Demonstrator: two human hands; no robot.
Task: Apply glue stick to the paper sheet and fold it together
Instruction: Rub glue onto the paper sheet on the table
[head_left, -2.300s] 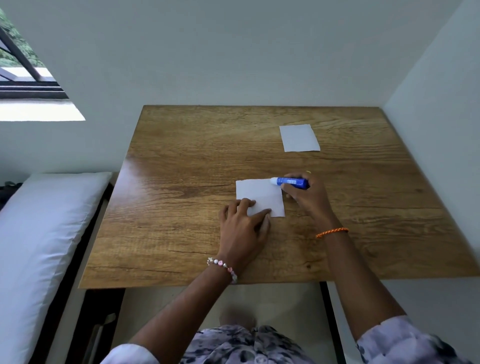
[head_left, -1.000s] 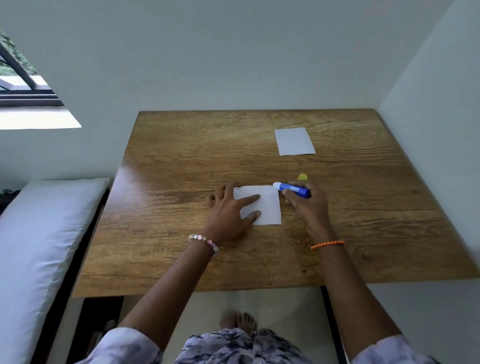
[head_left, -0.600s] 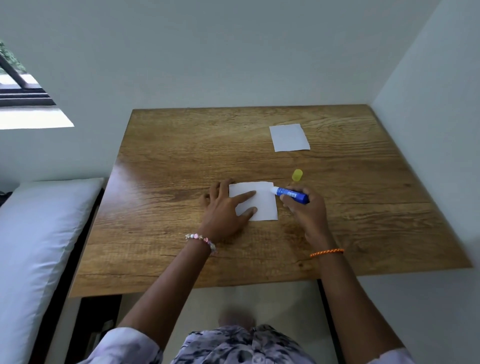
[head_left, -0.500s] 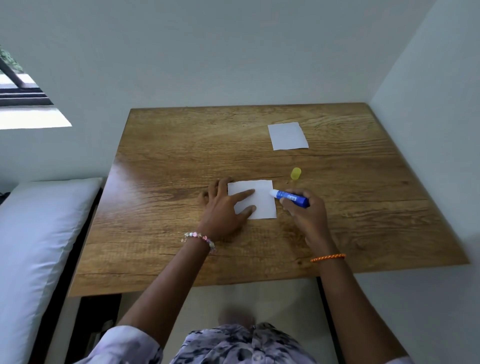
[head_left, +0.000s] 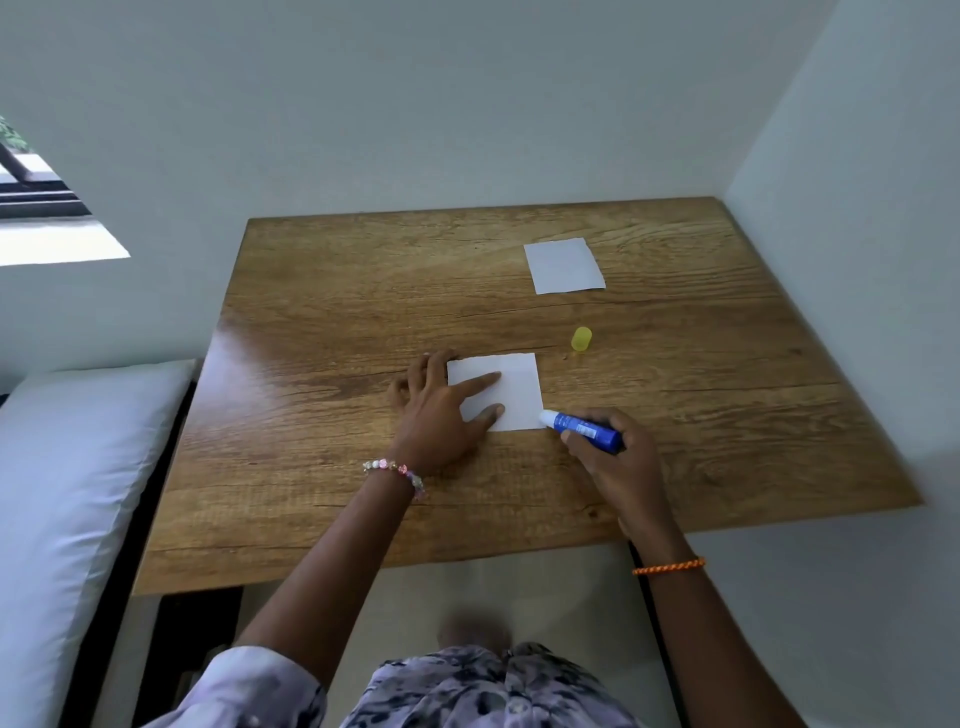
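Glue tip at the sheet's corner: slips and smears are the risk.

On the wooden surface (head_left: 322, 415), the left hand (head_left: 441, 415) lies flat with fingers spread wide, pinning the paper sheet's (head_left: 511, 387) left side. The right hand (head_left: 613, 457) has its fingers wrapped around the glue stick (head_left: 584, 428), its tip at the near right corner. That corner is unpinned, so a stroke may drag or crease it, or run glue onto the wood. The yellow cap (head_left: 581, 339) lies loose beyond and could roll.
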